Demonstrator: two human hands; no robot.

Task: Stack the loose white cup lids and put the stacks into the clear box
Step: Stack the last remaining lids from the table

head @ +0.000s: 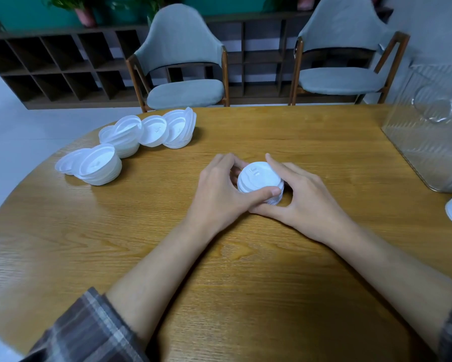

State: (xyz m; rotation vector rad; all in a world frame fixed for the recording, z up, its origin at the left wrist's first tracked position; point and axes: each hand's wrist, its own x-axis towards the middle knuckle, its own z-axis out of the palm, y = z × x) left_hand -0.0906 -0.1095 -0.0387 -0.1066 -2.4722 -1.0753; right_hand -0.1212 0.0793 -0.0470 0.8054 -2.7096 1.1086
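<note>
Soft even indoor light, weak sheen on the wooden table (130, 231), faint short shadows, wide-angle bending at the edges, blurred corners.

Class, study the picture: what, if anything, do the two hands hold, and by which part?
A stack of white lids, gripped round its side edges: left hand on its left and near side, right hand on its right.

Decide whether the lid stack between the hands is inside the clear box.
Outside: the lid stack sits on the table, left hand and right hand gripping it; the clear box stands apart.
</note>
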